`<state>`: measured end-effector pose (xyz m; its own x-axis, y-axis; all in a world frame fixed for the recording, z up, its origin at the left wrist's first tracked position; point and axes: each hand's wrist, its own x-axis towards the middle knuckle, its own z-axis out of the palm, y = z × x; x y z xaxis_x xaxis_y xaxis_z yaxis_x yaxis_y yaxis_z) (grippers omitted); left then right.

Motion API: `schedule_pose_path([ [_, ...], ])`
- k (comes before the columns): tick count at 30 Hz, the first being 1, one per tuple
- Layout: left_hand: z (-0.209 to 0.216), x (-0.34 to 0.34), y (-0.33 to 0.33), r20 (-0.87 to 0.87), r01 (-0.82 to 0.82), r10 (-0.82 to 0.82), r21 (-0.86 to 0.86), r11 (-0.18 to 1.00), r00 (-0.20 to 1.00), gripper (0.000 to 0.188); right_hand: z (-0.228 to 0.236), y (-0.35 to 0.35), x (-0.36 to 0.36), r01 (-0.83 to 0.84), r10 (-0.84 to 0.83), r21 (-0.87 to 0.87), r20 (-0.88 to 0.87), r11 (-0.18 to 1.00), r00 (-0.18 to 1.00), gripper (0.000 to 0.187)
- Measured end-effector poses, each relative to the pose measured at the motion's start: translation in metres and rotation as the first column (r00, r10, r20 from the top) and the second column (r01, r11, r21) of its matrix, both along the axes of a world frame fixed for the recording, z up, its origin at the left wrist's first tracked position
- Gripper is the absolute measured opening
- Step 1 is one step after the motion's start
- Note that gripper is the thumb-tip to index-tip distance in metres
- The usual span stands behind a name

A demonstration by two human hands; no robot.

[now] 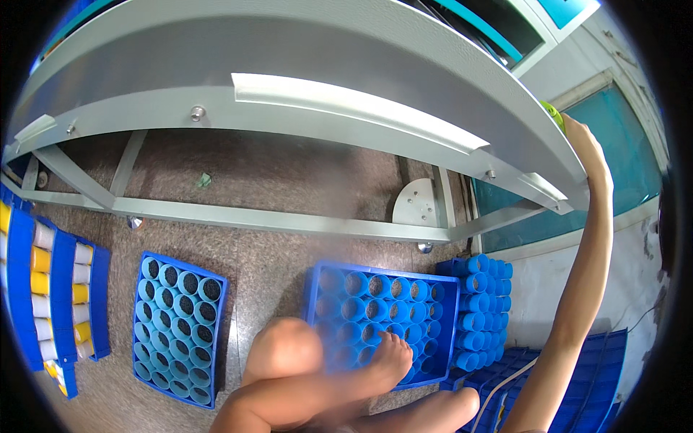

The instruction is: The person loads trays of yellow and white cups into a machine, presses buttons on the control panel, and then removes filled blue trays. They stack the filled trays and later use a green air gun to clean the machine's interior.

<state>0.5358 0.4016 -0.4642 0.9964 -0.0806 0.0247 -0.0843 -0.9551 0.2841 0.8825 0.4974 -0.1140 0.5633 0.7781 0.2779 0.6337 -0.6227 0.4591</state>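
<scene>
My left hand (393,357) is low over a blue crate (453,335) filled with rows of light-blue cups (375,286). Its fingers curl down among the cups; whatever they grip, if anything, is hidden. Dark or greyish granules show inside many of these cups. My right arm stretches up along the right side, and my right hand (586,148) is at the end of the grey metal bench (498,108). It closes round a yellow-green object (553,114), which is partly hidden by the bench edge, so its kind is unclear.
Left on the floor stands a blue tray (222,303) of cups holding black granules. Blue racks (65,289) with white and yellow cups line the far left. Stacked blue cups (476,303) and blue crates (599,368) stand right. Bench legs and a crossbar (289,220) run ahead; my knees are close.
</scene>
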Motion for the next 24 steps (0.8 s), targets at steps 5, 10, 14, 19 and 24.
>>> schedule_pose_path([
  [5, 0.0002, -0.0036, 0.005, 0.028, 0.023, -0.023, 0.008, 1.0, 0.999, 0.035, -0.0013, -0.0022, -0.002, -0.011, 0.011, 0.016, -0.014, 1.0, 1.0, 0.04],
  [10, 0.003, -0.0041, 0.0059, -0.009, 0.031, -0.031, 0.024, 0.999, 0.999, 0.037, -0.0017, -0.0026, 0.0009, -0.052, 0.053, 0.03, -0.028, 0.998, 0.998, 0.038],
  [14, 0.0065, -0.0012, 0.0044, -0.118, 0.031, -0.039, -0.065, 0.997, 0.992, 0.039, -0.0019, -0.0041, 0.0023, -0.094, 0.096, 0.045, -0.03, 0.995, 0.995, 0.037],
  [19, 0.0073, -0.0008, 0.0067, -0.109, 0.027, -0.034, -0.066, 0.997, 0.993, 0.034, -0.0021, -0.0039, -0.0021, -0.063, 0.065, 0.064, -0.021, 0.996, 0.998, 0.04],
  [24, 0.0047, 0.0001, 0.0053, -0.083, 0.017, -0.025, -0.097, 0.995, 0.996, 0.033, -0.0034, -0.0016, -0.0038, -0.006, 0.007, 0.051, -0.008, 0.999, 1.0, 0.042],
])
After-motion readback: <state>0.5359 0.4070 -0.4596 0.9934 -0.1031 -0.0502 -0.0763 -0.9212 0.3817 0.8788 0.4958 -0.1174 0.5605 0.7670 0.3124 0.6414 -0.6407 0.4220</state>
